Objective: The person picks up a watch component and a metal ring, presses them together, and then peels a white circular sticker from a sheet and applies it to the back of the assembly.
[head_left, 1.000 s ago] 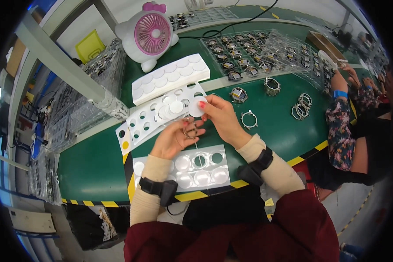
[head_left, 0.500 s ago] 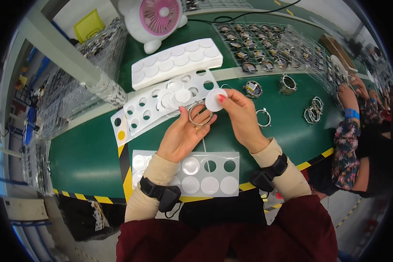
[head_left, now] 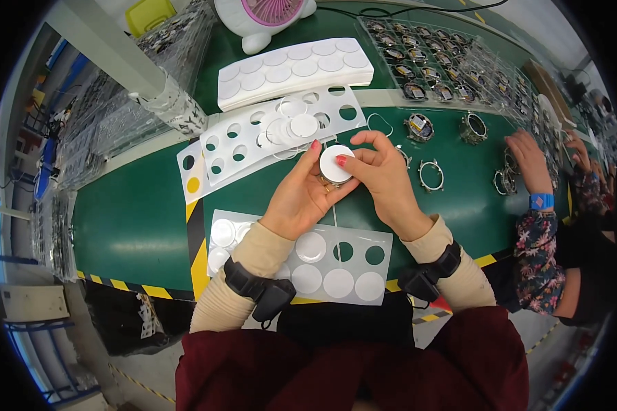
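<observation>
Over the green table, my left hand (head_left: 296, 204) is closed round the edge of a round metal watch case (head_left: 334, 183). A white round disc (head_left: 332, 162) lies on the case and covers its opening. With the thumb on the disc's face, my right hand (head_left: 391, 190) grips it at the right side, its fingers curled. Below my hands is a sheet of round white stickers (head_left: 341, 282) with some holes where discs are gone. Beyond them, several loose white discs (head_left: 304, 126) lie on a punched white sheet (head_left: 234, 148).
Right of my hands stand a bare metal ring (head_left: 431, 176) and two watch cases (head_left: 419, 127) (head_left: 473, 128). Clear trays of watch parts (head_left: 418, 58) fill the back right. A stack of disc sheets (head_left: 291, 77) and a fan (head_left: 264, 17) stand behind. A co-worker's hand (head_left: 530, 163) reaches in.
The white disc has moved from beside the case onto it, and my hands have come together. The co-worker's hand has moved left, over the rings. The view has shifted.
</observation>
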`<action>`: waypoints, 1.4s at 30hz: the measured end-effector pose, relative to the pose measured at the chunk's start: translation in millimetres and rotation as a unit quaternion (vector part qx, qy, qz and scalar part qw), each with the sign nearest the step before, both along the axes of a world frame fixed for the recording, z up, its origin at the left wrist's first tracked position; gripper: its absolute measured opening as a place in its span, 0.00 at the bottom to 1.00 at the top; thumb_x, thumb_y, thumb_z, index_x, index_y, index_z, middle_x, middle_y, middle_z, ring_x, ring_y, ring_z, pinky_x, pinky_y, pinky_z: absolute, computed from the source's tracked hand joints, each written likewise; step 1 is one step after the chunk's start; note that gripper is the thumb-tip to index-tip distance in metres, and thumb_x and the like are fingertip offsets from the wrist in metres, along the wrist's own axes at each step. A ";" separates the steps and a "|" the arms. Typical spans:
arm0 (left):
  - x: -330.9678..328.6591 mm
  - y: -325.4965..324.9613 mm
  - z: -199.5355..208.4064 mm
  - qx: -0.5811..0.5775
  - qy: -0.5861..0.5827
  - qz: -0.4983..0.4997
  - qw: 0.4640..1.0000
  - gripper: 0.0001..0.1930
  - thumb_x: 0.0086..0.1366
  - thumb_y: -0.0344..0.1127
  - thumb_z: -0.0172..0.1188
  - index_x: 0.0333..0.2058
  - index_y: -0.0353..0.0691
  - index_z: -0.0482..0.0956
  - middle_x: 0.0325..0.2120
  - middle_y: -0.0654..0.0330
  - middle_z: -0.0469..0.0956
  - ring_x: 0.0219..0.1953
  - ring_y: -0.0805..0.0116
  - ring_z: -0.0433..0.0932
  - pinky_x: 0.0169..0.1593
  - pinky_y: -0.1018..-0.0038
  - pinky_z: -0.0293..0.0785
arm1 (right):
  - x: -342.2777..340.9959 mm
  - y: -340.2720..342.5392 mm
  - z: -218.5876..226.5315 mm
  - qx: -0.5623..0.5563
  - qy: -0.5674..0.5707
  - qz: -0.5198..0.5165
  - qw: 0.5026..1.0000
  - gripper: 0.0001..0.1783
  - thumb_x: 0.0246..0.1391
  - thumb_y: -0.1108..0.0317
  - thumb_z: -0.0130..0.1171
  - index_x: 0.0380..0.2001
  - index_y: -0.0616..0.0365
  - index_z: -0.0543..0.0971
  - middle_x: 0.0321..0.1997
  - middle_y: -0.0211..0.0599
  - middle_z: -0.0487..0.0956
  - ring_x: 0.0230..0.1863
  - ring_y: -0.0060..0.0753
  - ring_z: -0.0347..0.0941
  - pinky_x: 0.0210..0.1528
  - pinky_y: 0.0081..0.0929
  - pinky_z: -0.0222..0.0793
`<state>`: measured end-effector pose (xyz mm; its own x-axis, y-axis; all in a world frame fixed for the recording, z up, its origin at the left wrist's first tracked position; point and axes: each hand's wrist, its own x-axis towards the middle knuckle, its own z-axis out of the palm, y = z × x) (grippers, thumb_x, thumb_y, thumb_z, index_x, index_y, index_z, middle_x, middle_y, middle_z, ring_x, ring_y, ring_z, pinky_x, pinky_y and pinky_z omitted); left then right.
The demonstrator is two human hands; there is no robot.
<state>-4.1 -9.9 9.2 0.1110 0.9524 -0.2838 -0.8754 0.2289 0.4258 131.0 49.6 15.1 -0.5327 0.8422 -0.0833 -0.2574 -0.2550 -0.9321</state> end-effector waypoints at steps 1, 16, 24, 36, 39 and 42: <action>0.3 0.1 0.3 -0.001 0.004 0.000 1.000 0.19 0.68 0.45 0.44 0.48 0.37 0.67 0.44 0.56 0.72 0.48 0.66 0.72 0.55 0.63 0.69 | -0.4 -0.4 0.5 0.004 -0.009 -0.011 1.000 0.14 0.49 0.78 0.57 0.40 0.61 0.68 0.33 0.36 0.77 0.35 0.20 0.72 0.37 0.16 0.67; -2.4 -0.7 -6.0 0.003 0.004 -0.001 1.000 0.20 0.68 0.46 0.43 0.50 0.36 0.64 0.46 0.54 0.71 0.50 0.65 0.72 0.56 0.65 0.69 | -1.7 -3.7 -3.5 0.043 -0.019 -0.010 0.999 0.14 0.48 0.80 0.56 0.38 0.59 0.66 0.33 0.38 0.77 0.35 0.21 0.73 0.38 0.17 0.69; -3.1 -1.9 -5.0 0.006 -0.001 -0.008 1.000 0.19 0.68 0.45 0.42 0.49 0.37 0.64 0.45 0.54 0.72 0.50 0.65 0.72 0.55 0.65 0.69 | -3.2 -3.4 -10.2 0.097 -0.062 -0.011 0.993 0.12 0.48 0.79 0.56 0.36 0.59 0.67 0.34 0.35 0.77 0.35 0.19 0.72 0.37 0.15 0.68; 0.8 -5.7 -2.3 0.002 0.017 -0.025 1.000 0.17 0.68 0.44 0.42 0.49 0.38 0.65 0.46 0.54 0.71 0.49 0.65 0.72 0.52 0.66 0.71 | -8.5 0.3 -12.1 0.118 -0.105 0.051 0.986 0.12 0.52 0.71 0.55 0.39 0.63 0.72 0.33 0.30 0.75 0.36 0.17 0.70 0.37 0.14 0.66; -2.5 -4.9 -3.6 -0.011 0.034 -0.026 0.999 0.16 0.67 0.43 0.45 0.45 0.38 0.69 0.41 0.57 0.74 0.45 0.67 0.74 0.52 0.66 0.71 | -7.4 -4.7 -7.8 0.156 -0.111 0.061 0.980 0.11 0.53 0.70 0.55 0.39 0.63 0.73 0.34 0.30 0.75 0.36 0.17 0.70 0.38 0.14 0.66; -5.1 -3.8 1.8 0.001 0.042 -0.016 0.999 0.16 0.67 0.43 0.45 0.44 0.38 0.69 0.41 0.57 0.74 0.44 0.66 0.75 0.51 0.67 0.72 | -7.3 -7.8 -4.9 0.179 -0.092 0.051 0.978 0.10 0.53 0.69 0.55 0.37 0.64 0.74 0.34 0.30 0.75 0.36 0.17 0.69 0.38 0.15 0.67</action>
